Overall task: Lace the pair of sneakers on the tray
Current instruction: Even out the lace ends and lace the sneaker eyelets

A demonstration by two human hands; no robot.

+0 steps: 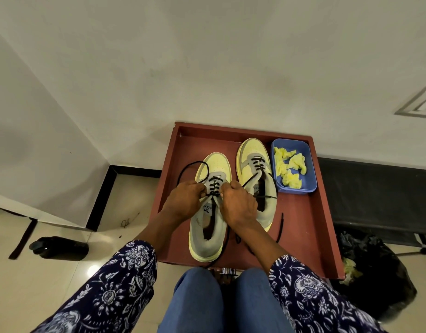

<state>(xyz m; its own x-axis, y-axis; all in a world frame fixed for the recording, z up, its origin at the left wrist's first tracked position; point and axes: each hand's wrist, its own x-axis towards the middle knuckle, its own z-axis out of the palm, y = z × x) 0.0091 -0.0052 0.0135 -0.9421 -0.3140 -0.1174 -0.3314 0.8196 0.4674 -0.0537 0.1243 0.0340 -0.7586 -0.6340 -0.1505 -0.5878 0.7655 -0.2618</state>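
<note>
Two yellow and grey sneakers stand toe-away on a red-brown tray (310,219). The left sneaker (208,236) has a black lace (190,165) threaded through its lower eyelets, and one end loops out to the left. My left hand (183,200) and my right hand (238,203) sit on either side of its tongue, each pinching the lace at the eyelets. The right sneaker (255,159) is laced partway, with loose black ends lying across it and on the tray.
A blue tub (308,186) holding crumpled yellow paper sits at the tray's far right. A black bottle (60,247) lies on the floor to the left. A black bag (375,272) and a dark bench (375,188) are on the right. White walls stand behind.
</note>
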